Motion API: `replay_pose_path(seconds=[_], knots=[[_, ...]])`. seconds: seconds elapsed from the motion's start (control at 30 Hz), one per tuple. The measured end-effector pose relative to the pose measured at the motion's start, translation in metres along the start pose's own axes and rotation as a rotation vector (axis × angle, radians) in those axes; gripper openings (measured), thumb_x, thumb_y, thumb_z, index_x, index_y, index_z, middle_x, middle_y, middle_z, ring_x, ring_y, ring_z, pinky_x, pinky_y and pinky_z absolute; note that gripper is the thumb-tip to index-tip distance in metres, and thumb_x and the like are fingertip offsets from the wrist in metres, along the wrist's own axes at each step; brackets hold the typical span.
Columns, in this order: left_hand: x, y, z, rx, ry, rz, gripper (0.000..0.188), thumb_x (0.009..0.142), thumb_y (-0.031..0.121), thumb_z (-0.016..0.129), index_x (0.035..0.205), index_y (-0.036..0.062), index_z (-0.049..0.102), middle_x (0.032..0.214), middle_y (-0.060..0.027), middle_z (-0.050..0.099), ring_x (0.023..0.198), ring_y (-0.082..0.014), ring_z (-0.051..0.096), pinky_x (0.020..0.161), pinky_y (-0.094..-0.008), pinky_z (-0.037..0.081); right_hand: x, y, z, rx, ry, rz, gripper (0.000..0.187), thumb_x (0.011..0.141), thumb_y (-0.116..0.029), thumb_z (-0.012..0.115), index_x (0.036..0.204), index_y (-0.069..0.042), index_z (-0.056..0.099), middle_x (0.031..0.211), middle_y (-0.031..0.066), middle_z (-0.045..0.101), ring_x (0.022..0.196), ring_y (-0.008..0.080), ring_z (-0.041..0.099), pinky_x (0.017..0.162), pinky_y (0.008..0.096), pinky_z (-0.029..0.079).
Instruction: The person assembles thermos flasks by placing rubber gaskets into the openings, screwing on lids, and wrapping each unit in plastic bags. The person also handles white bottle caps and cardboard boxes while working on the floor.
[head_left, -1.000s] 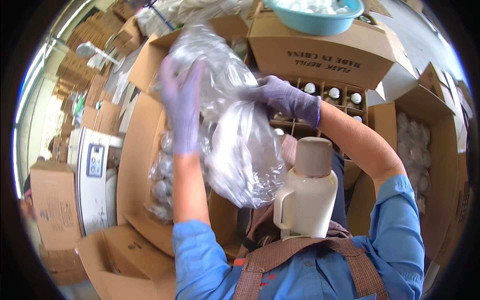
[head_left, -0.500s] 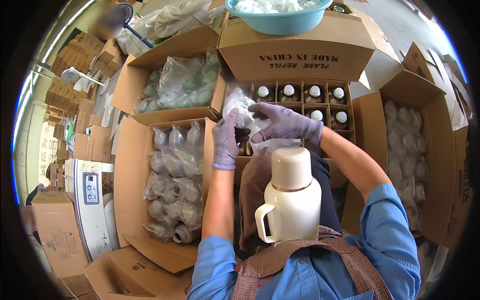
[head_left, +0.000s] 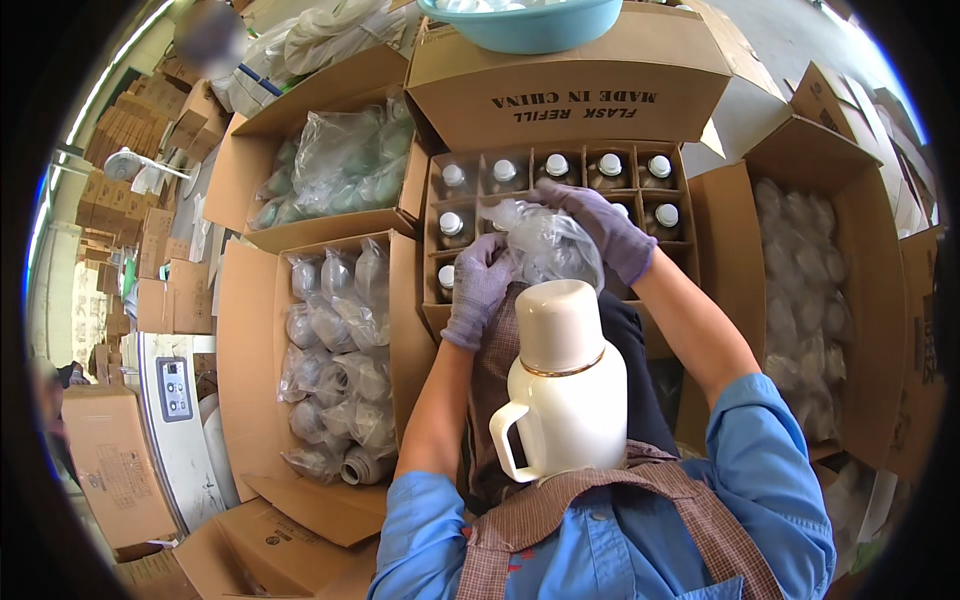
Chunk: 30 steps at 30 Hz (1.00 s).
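Observation:
In front of my lap, both gloved hands are at a thin clear plastic bag [head_left: 550, 245], which is puffed out and wrinkled. My left hand [head_left: 480, 290] pinches the bag's left side with bent fingers. Curled over its right side is my right hand [head_left: 605, 230], with the fingertips at the bag's top edge. Behind the bag is a divided carton [head_left: 432, 210] of white-capped bottle-shaped flask refills [head_left: 556, 170], some hidden by my hands. A cream vacuum flask [head_left: 570, 410] with a side handle and a cup lid stands upright against my apron, apart from both hands.
On the left are open cartons of bagged grey refills [head_left: 335, 330] and greenish ones [head_left: 350, 165]. Another carton of bagged refills [head_left: 800, 290] stands on the right. A light blue basin [head_left: 530, 28] of white pieces sits beyond the raised carton flap. A white machine [head_left: 170, 420] stands far left.
The bag, bunched up before, is now spread wider and rounder, and lies closer to me. My right hand has moved over its right side. The whole view has shifted slightly.

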<state>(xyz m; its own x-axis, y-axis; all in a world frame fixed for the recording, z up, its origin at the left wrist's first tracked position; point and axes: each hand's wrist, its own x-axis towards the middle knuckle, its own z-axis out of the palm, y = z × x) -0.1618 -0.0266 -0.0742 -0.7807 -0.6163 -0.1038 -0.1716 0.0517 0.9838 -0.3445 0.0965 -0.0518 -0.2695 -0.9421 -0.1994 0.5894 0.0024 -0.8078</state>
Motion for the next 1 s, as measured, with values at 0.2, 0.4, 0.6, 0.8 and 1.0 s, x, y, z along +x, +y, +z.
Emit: replay_pose_path(seconds=[0.2, 0.4, 0.6, 0.8, 1.0], knots=[[-0.012, 0.033, 0.001, -0.438, 0.122, -0.019, 0.013, 0.097, 0.011, 0.061, 0.1, 0.0005, 0.067, 0.086, -0.001, 0.066, 0.072, -0.0068, 0.057, 0.063, -0.0188, 0.045, -0.058, -0.011, 0.028, -0.075, -0.055, -0.077, 0.055, 0.091, -0.022, 0.071, 0.136, 0.003, 0.05, 0.121, 0.0095, 0.062, 0.109, 0.0138, 0.058, 0.096, 0.0298, 0.048], [-0.072, 0.059, -0.011, -0.567, 0.175, -0.126, 0.029, 0.099, 0.032, 0.061, 0.093, 0.0037, 0.063, 0.083, 0.0036, 0.059, 0.076, -0.0061, 0.054, 0.063, -0.023, 0.044, -0.106, -0.013, 0.04, -0.545, 0.213, -0.225, 0.027, 0.09, -0.016, 0.072, 0.109, 0.003, 0.067, 0.092, 0.0015, 0.067, 0.084, 0.0065, 0.059, 0.076, 0.024, 0.051], [-0.151, 0.06, -0.038, -0.343, -0.1, 0.137, 0.05, 0.083, 0.046, 0.077, 0.089, -0.0027, 0.064, 0.087, -0.0093, 0.06, 0.076, -0.015, 0.054, 0.068, -0.0258, 0.043, -0.186, -0.012, 0.073, -1.11, 0.051, -0.737, 0.027, 0.083, -0.004, 0.068, 0.11, -0.005, 0.07, 0.08, 0.0125, 0.061, 0.069, 0.0238, 0.062, 0.062, 0.0316, 0.048], [-0.197, 0.083, -0.046, 0.018, -0.129, 0.338, 0.031, 0.085, 0.024, 0.077, 0.097, -0.0021, 0.068, 0.098, -0.0106, 0.061, 0.087, -0.0162, 0.056, 0.074, -0.0264, 0.046, -0.229, 0.025, 0.082, -1.005, 0.204, -0.612, 0.032, 0.075, 0.004, 0.066, 0.106, -0.003, 0.064, 0.079, 0.0129, 0.06, 0.068, 0.0313, 0.062, 0.062, 0.038, 0.05], [-0.225, 0.071, -0.022, -0.033, 0.1, 0.466, 0.015, 0.09, -0.002, 0.067, 0.105, 0.0007, 0.068, 0.106, -0.0115, 0.061, 0.093, -0.0166, 0.059, 0.081, -0.0268, 0.049, -0.249, 0.041, 0.087, -1.139, 0.254, -0.583, 0.026, 0.077, 0.001, 0.067, 0.101, -0.004, 0.06, 0.086, 0.0146, 0.062, 0.076, 0.0336, 0.065, 0.068, 0.0367, 0.054]])
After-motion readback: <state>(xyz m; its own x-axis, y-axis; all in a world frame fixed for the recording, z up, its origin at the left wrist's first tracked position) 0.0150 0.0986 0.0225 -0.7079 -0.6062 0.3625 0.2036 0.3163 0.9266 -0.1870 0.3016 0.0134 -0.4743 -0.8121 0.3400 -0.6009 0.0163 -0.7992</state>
